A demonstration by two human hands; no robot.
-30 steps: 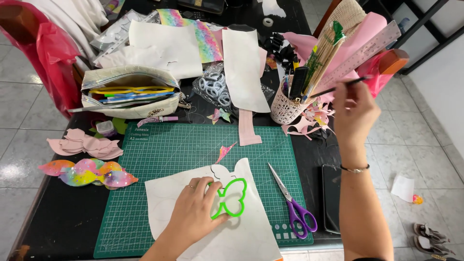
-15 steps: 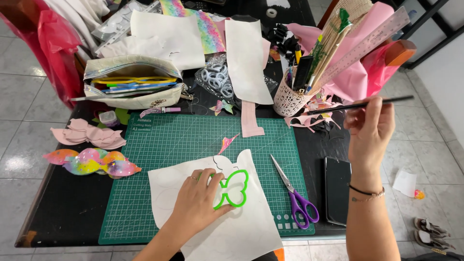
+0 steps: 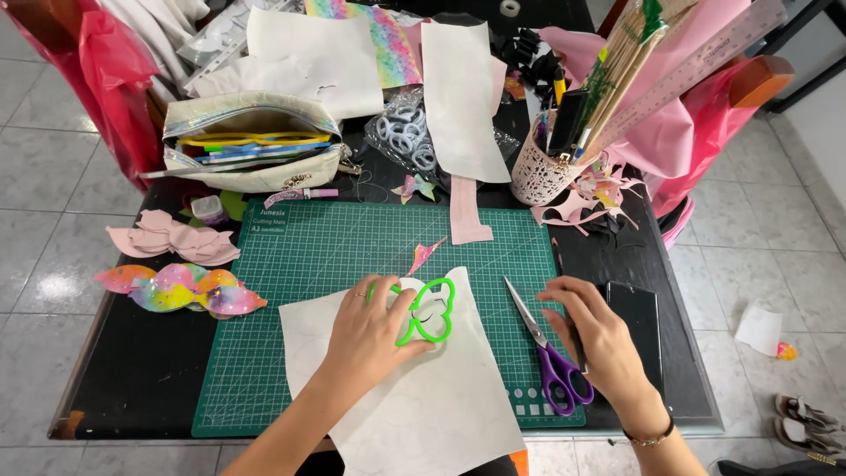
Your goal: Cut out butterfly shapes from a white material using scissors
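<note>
My left hand (image 3: 370, 339) presses flat on a green butterfly-shaped outline template (image 3: 434, 310). The template lies on a white sheet (image 3: 432, 414) spread over the front of a green cutting mat (image 3: 308, 264). My right hand (image 3: 599, 339) is low over the mat's right edge, its fingers closed on a thin dark pencil (image 3: 578, 351). It sits right beside purple-handled scissors (image 3: 551, 361), which lie on the mat.
A dark phone (image 3: 636, 322) lies right of my right hand. A white lattice cup (image 3: 538, 172) of sticks, pens and a ruler stands at the back right. A shiny pouch (image 3: 251, 141) is at the back left, with pink (image 3: 172, 238) and rainbow bow shapes (image 3: 181, 289) on the left.
My right hand has come down from the cup at the back right to the mat's right edge, carrying the thin dark pencil. My left hand has stayed on the green template.
</note>
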